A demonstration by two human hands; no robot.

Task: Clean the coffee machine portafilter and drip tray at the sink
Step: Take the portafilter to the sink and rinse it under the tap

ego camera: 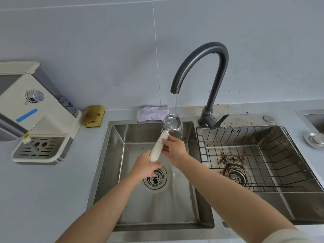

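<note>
Both hands are on the one portafilter (157,151), held over the left basin (112,155) of a two-basin steel sink. The left hand (144,168) is wrapped round the near end of the cream handle. Its fingers curl underneath, I think, but the tips are hidden from here. The right hand (173,149) pinches the handle farther up between thumb and fingertips, just short of the metal head. The head sits right under the single dark gooseneck faucet (210,67), and one thin stream of water (175,106) lands in the basket. The right basin (298,207) holds one wire rack (280,155) and a patch of coffee grounds (231,159) by its drain. On the far ledge there's one yellow sponge (93,115) and one pale cloth (151,113). The coffee machine (35,111) stands on the counter at the left, with its one drip tray (40,149) in place at the base.
</note>
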